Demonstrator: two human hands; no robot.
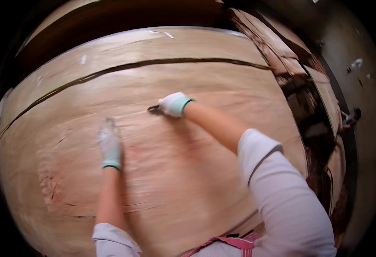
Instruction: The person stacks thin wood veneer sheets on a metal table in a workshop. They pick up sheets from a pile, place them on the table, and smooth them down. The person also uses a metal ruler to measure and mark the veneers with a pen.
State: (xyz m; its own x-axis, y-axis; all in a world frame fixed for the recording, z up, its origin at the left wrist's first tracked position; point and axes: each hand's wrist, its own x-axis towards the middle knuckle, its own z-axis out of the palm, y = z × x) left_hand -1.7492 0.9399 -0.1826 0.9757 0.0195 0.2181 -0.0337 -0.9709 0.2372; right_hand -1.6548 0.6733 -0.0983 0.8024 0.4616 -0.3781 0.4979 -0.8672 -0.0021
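A broad, tan, wrinkled sheet that looks like wood veneer (pixel 162 180) spreads beneath both my hands. My left hand (pixel 109 143), in a white glove with a green cuff, reaches forward over it with its fingers stretched out and somewhat blurred. Further forward and to the right, my right hand (pixel 174 104), gloved alike, is closed around a small dark hand tool (pixel 153 109). The tool's tip points left, close to the sheet; its exact kind is too blurred to tell. A reddish, rough-edged patch (pixel 53 184) shows at the sheet's left.
A long dark gap (pixel 140 63) crosses the far part of the surface, with another pale strip (pixel 196 43) beyond it. Stacked brown sheets (pixel 282 55) with ragged edges stand along the right. Past them lies a grey floor (pixel 368 128) with scraps of litter (pixel 356 64).
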